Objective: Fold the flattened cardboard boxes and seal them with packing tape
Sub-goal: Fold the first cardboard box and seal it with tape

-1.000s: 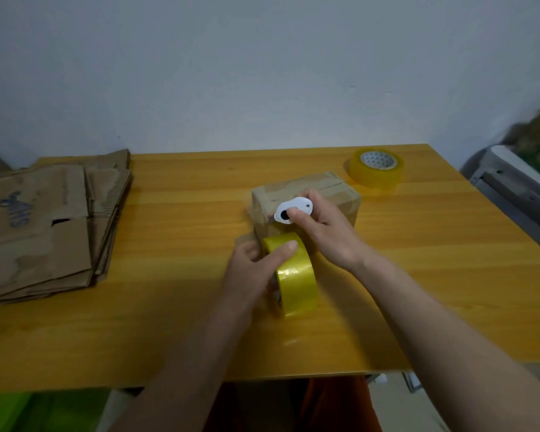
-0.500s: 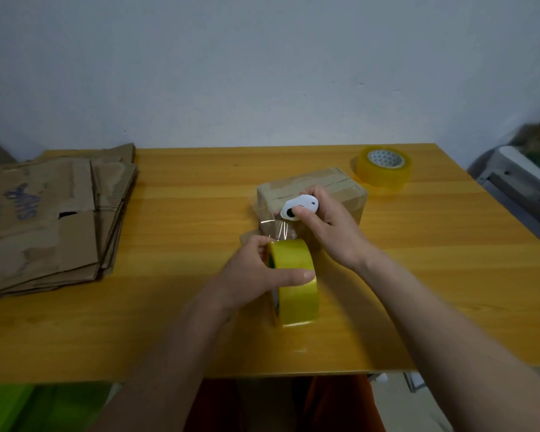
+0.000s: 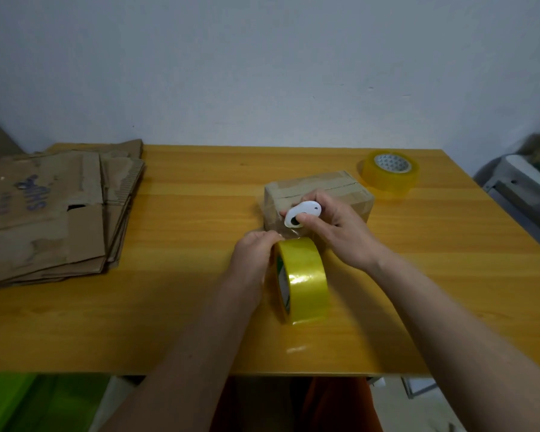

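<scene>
A yellow wooden desk (image 3: 169, 322) stands against a pale wall. A stack of flattened cardboard boxes (image 3: 53, 210) lies well to the left of both hands. A small folded cardboard box (image 3: 349, 190), its top seam already taped, sits directly beyond the fingers, touching the right hand. A yellow tape roll (image 3: 304, 280) stands on edge just below the fingers, in front of the box. A second tape roll (image 3: 389, 170) lies flat, beyond and to the right of the right hand, apart from the box. The left hand (image 3: 253, 260) grips the standing roll at its left side, fingers curled over its top edge. The right hand (image 3: 334, 227) pinches a small white cutter (image 3: 301, 213) between thumb and fingers, held against the near face of the box. A short strip of clear tape (image 3: 289, 233) stretches from the roll up to the box, between the two hands.
</scene>
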`<state>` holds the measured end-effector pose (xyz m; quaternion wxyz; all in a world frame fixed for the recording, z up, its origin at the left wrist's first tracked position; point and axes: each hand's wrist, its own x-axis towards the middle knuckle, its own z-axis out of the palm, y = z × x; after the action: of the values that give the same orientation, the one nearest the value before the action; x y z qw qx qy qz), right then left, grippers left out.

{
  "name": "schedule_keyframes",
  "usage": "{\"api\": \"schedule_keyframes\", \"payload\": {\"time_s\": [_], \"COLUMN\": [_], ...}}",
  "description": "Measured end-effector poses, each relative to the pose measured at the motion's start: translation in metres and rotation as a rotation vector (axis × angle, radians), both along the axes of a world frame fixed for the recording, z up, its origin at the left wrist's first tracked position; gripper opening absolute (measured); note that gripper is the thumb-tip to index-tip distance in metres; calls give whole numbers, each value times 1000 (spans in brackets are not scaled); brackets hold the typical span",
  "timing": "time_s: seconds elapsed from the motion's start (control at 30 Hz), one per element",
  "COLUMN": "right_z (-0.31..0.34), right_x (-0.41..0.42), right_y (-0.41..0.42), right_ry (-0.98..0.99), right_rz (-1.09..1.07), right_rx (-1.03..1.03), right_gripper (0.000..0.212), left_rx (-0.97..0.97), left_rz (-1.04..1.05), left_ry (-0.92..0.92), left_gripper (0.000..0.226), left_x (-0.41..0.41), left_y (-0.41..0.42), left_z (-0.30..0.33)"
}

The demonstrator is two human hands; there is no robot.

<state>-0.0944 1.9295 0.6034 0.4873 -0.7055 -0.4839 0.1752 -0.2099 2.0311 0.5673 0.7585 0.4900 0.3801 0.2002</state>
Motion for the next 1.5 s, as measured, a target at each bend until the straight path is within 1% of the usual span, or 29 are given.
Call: {"api": "schedule_keyframes", "payload": {"time_s": [0.07, 0.27, 0.33, 0.43, 0.5, 0.53, 0.57, 0.67, 0.73, 0.83, 0.97, 1.07, 1.1, 1.17, 1.23, 1.27, 1.33, 1.37, 1.4, 1.43, 1.5], "right_z": [4, 7, 7, 6, 4, 3, 3, 3, 3, 2, 0, -6, -9, -18, -32, -39, -51, -55, -56, -54, -35], "right_x": [2, 3, 2, 1, 1, 2, 2, 6, 9, 15, 28, 35, 34, 28, 22, 22, 23, 23, 23, 21, 13], "right_y": [-1, -4, -5, -6, -7, -8, -9, -12, -13, -19, -32, -45, -50, -61, -65, -65, -63, -62, -62, -61, -54], "right_ry": [-9, -114, -195, -363, -499, -531, -524, -386, -350, -358, -325, -390, -404, -389, -373, -351, -319, -350, -404, -485, -665], "right_rz": [19, 39, 38, 53, 75, 80, 79, 55, 34, 7, -58, -147, -186, -265, -307, -303, -283, -292, -323, -375, -461], "right_rx": [-10, -53, -68, -74, -62, -57, -51, -47, -54, -61, -61, -51, -41, -35, -125, -227, -530, -666, -715, -653, -335], "right_gripper": [25, 12, 12, 18, 24, 27, 28, 28, 28, 26, 17, 7, 6, 12, 19, 20, 16, 22, 32, 38, 38], "left_rx": [5, 74, 111, 146, 161, 162, 162, 160, 150, 133, 139, 118, 107, 72, 49, 54, 78, 84, 89, 92, 102], "left_rz": [0, 30, 28, 28, 22, 18, 15, 13, 26, 49, 75, 91, 98, 102, 85, 73, 62, 62, 60, 53, 34], "left_ry": [-12, 1, -2, -8, -20, -26, -32, -42, -40, -40, -62, -70, -75, -90, -105, -108, -95, -90, -79, -69, -58], "left_gripper": [5, 9, 4, 13, 11, 10, 10, 6, 8, 15, 15, 14, 14, 12, 10, 9, 16, 19, 20, 20, 21], "left_x": [1, 2, 1, 2, 2, 3, 3, 2, 3, 4, 5, 4, 4, 4, 3, 3, 1, 1, 1, 1, 0], "left_y": [0, -1, -2, -2, -2, -2, -2, -2, -2, -1, -1, -4, -5, -6, -8, -9, -10, -11, -10, -10, -8], "left_z": [1, -4, -4, -4, -3, -3, -4, -7, -8, -8, -8, -7, -5, -2, 3, 4, 6, 7, 6, 5, 5]}}
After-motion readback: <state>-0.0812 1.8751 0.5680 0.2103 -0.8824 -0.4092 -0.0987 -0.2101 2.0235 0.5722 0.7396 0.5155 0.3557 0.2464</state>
